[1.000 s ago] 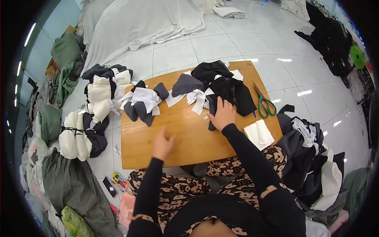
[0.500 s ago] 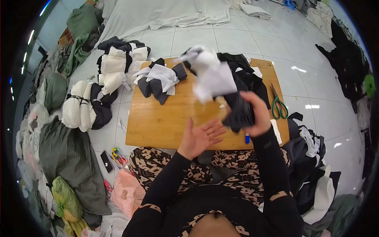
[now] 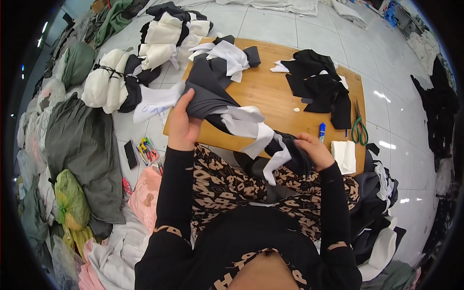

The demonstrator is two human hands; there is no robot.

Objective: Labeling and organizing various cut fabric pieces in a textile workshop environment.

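The cloth bundle [image 3: 205, 99] hangs between the left hand [image 3: 183, 126], gripping grey folds, and the right hand [image 3: 316, 151], gripping the darker end, above the near edge of the desk [image 3: 266, 89]; likely light, floppy, best held at both ends.

Tan block letters [image 3: 220, 166] cover the black trousers [image 3: 212, 181], and blue marks [image 3: 153, 109], perhaps writing, show unreadably on white cloth [image 3: 164, 96].

Pale, glossy floor tiles [image 3: 386, 113] are spreading out around me, thin dark joints crossing them, and bright reflections [image 3: 388, 145] are gleaming over to the right. A warm brown wooden table [image 3: 270, 87] is standing here. Off to the left, strip lights [image 3: 45, 27] are glowing near a bluish wall [image 3: 79, 10].
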